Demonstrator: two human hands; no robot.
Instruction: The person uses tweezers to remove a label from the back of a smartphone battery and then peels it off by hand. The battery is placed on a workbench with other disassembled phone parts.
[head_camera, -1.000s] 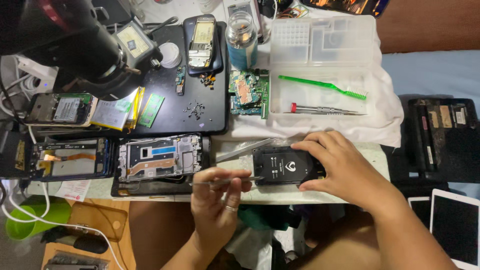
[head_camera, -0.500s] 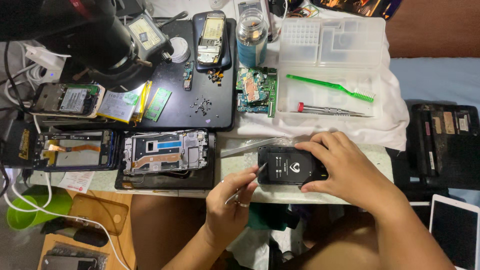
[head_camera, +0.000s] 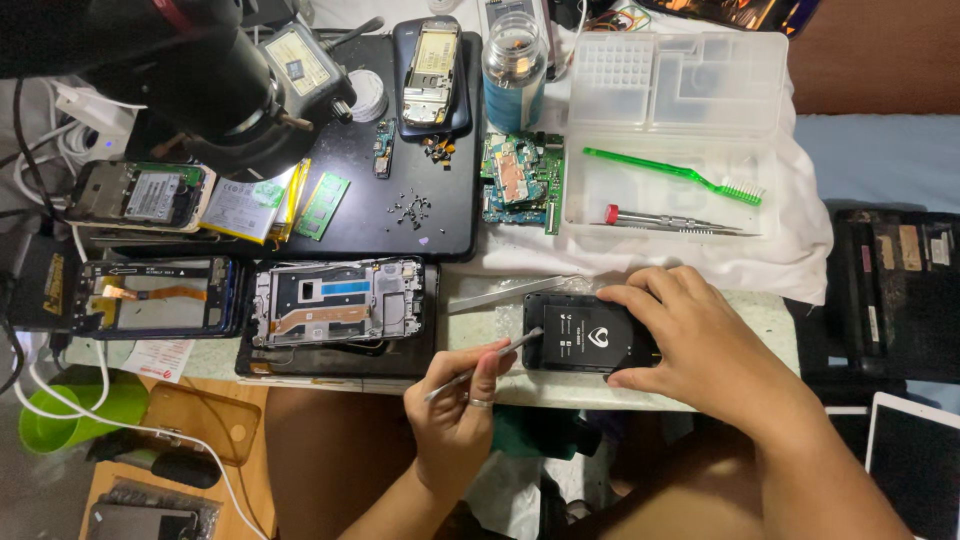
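The left hand (head_camera: 455, 420) pinches a thin metal tool (head_camera: 485, 362) between thumb and fingers, its tip touching the left edge of a small black phone (head_camera: 578, 332) that lies face down on the front edge of the table (head_camera: 480, 325). The right hand (head_camera: 700, 350) is cupped over the right half of that phone, fingers curled around its top and bottom edges, pressing it flat.

Just left of the phone one flat metal strip (head_camera: 510, 293) lies at a slant. Further left sit two opened phone frames side by side: a silver one (head_camera: 340, 303) and a dark one (head_camera: 150, 297) with an orange ribbon cable. Behind them a black mat (head_camera: 400, 220) bears one green memory stick (head_camera: 322, 206), a scatter of tiny screws (head_camera: 410, 208) and one old handset (head_camera: 432, 75) with its back off. One green circuit board (head_camera: 522, 182) lies beside the mat, and one clear jar (head_camera: 515, 70) stands behind it. A clear plastic tray (head_camera: 680, 90) holds one green brush (head_camera: 675, 175) and one pair of red-tipped tweezers (head_camera: 675, 222). A black microscope (head_camera: 190, 70) looms at the far left
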